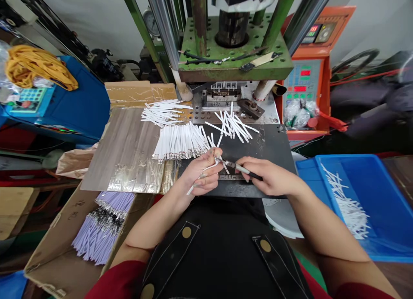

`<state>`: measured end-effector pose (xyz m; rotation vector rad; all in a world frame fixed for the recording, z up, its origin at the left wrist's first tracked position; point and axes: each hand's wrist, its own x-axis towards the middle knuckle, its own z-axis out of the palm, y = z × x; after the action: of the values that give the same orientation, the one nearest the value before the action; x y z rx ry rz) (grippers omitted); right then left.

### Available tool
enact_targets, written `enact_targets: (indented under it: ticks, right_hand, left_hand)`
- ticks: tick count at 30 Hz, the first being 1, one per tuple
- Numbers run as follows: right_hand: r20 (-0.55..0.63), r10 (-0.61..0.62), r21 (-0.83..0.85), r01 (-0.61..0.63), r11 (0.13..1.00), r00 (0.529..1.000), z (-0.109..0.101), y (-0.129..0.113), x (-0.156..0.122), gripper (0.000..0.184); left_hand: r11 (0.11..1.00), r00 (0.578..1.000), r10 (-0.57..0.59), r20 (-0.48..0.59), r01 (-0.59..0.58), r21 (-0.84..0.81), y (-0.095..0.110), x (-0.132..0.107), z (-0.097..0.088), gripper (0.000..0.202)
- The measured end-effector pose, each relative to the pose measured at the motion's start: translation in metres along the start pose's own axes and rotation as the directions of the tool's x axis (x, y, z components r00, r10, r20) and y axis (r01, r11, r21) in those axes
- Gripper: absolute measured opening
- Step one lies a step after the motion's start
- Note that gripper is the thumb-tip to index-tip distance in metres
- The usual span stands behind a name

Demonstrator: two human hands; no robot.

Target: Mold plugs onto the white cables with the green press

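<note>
Black apron, brass studs; left hand pinches thin white cable; right hand grips slim metal tool.

Little can be read here: the orange control box carries red lit digit displays, but their numbers are too blurred to make out. Dark handwritten characters stand on the flap of the cardboard box, too small to read. The dial of the gauge and the keypad on the blue machine show markings that are equally illegible.
</note>
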<state>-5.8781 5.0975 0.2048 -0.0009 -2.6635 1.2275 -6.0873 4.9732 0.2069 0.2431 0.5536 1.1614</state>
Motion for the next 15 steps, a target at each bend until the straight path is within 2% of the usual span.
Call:
enact_targets:
  ticks: [2,3,5,6,8,10,12,15]
  right_hand:
    - [0.054,-0.032,0.057,0.029,0.998,0.998,-0.007,0.000,0.000,0.028]
    - [0.057,-0.029,0.061,0.026,0.998,0.998,-0.008,0.000,0.000,0.028]
    - [-0.009,0.037,-0.014,-0.037,0.999,0.999,-0.002,-0.002,0.000,0.030]
    - [-0.071,0.085,-0.086,-0.091,0.992,0.994,0.003,-0.004,0.001,0.032]
    - [-0.209,0.172,-0.229,-0.219,0.948,0.963,0.018,-0.007,0.001,0.034]
    - [-0.310,0.206,-0.302,-0.302,0.904,0.928,0.034,-0.012,0.003,0.033]
    - [-0.352,0.207,-0.304,-0.321,0.897,0.913,0.049,-0.018,0.006,0.033]
    - [-0.416,0.200,-0.301,-0.341,0.891,0.887,0.067,-0.028,0.013,0.033]
  left_hand:
    - [0.998,0.999,-0.041,0.035,0.039,0.042,0.001,-0.001,-0.003,0.019]
    - [0.996,1.000,-0.009,0.010,0.008,0.089,0.001,-0.001,-0.004,0.020]
    - [0.955,0.981,0.176,-0.084,-0.150,0.254,0.002,0.004,-0.007,0.028]
    - [0.898,0.943,0.309,-0.124,-0.247,0.363,0.003,0.007,-0.008,0.034]
    - [0.728,0.811,0.560,-0.166,-0.387,0.566,0.003,0.014,-0.012,0.040]
    - [0.600,0.690,0.700,-0.185,-0.427,0.677,0.001,0.021,-0.015,0.038]
    - [0.555,0.622,0.756,-0.205,-0.443,0.704,-0.002,0.024,-0.018,0.032]
    - [0.488,0.556,0.808,-0.194,-0.446,0.750,-0.008,0.024,-0.017,0.028]
